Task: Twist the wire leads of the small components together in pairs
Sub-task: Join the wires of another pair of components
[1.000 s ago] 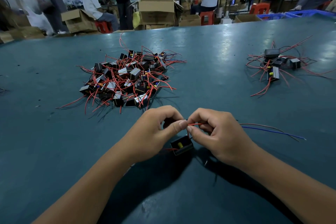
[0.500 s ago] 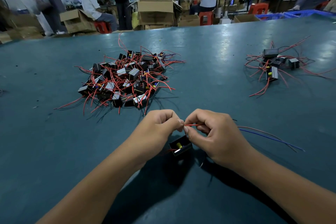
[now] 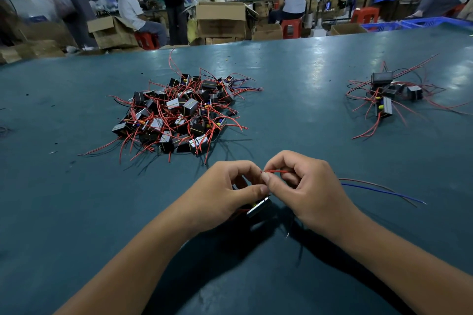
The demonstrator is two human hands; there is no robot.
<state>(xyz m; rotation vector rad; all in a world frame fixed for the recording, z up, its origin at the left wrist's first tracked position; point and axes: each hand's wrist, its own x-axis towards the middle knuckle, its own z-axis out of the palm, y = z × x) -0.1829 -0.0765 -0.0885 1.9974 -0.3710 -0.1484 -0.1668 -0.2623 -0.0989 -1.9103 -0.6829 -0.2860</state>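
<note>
Red lead (image 3: 275, 171) is pinched at its tip between left hand (image 3: 225, 192) and right hand (image 3: 304, 186), its long axis running left to right. Both hands are curled, thumbs meeting just above the component (image 3: 258, 208), which lies on the table (image 3: 307, 123). Loose leads (image 3: 378, 188) trail rightward. The big pile (image 3: 179, 112) lies beyond the component to the left, well apart; a small pile (image 3: 386, 97) lies far right.

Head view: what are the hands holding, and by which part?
Right hand pinches the thin red wire lead near its end. Left hand holds the small black box component, mostly hidden under the fingers.
</note>
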